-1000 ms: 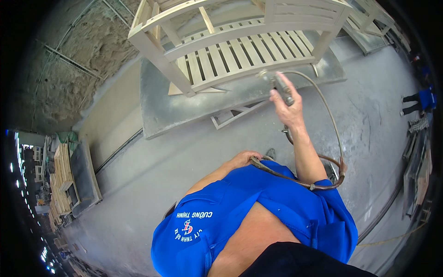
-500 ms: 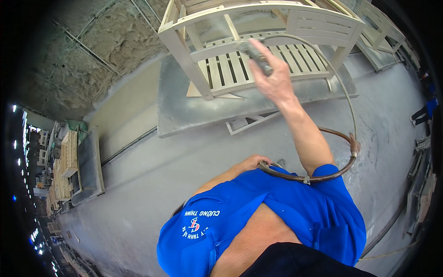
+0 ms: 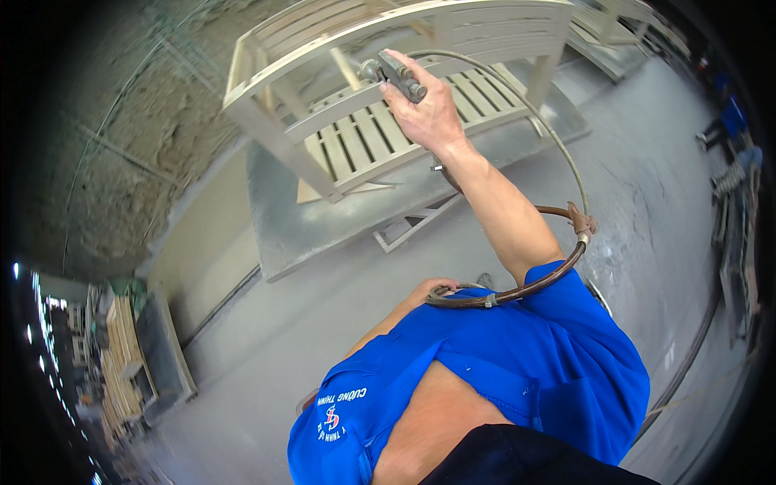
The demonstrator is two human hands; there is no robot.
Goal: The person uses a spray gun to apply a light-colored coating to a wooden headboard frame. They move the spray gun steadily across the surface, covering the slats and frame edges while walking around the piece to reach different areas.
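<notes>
My right hand (image 3: 432,113) is wrapped round a metal spray gun (image 3: 402,78), whose nozzle points left toward a pale wooden bench (image 3: 283,153) with slats. A thin grey hose (image 3: 558,145) arcs from the gun to the right and joins a thicker brown hose (image 3: 558,275) that loops in front of my waist. Close to my body, my left hand (image 3: 436,288) is closed on the hose loop; its fingertips are partly hidden. The bench stands on a grey flat platform (image 3: 283,238), with a thin wooden scrap lying beside its near leg.
A crusted, dusty surface (image 3: 129,153) rises at the upper left. Stacked wooden parts (image 3: 121,347) stand at the left. Another wooden piece (image 3: 602,28) is at the upper right. A person in blue (image 3: 731,117) is far right, and a dark hose (image 3: 695,364) runs along the floor.
My view has turned, so the bench now appears farther left and tilted. My right hand with the spray gun has come left and higher over the bench; my left hand still grips the hose.
</notes>
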